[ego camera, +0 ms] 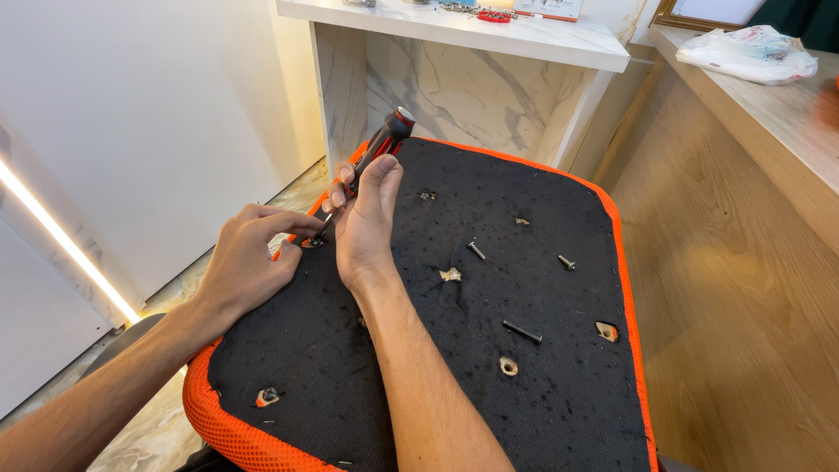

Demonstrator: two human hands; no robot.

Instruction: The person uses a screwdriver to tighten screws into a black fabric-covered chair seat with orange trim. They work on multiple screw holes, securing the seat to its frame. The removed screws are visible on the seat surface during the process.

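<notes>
Black fabric covers the upturned chair seat, edged in orange. The right hand has its fingers wrapped round a screwdriver at the left edge; the left hand pinches its tip. A slip could jab those fingers; loose bolts might roll off.

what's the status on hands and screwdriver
Right hand gripping screwdriver, tilted. Left hand steadying its tip at seat edge. Loose bolts lie apart, clear of hands.

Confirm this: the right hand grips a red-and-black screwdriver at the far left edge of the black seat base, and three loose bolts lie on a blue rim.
Wrong on one point: the rim is orange, not blue, and the head view shows it. The right hand does grip the red-and-black screwdriver, with three loose bolts on the black seat base.
</notes>
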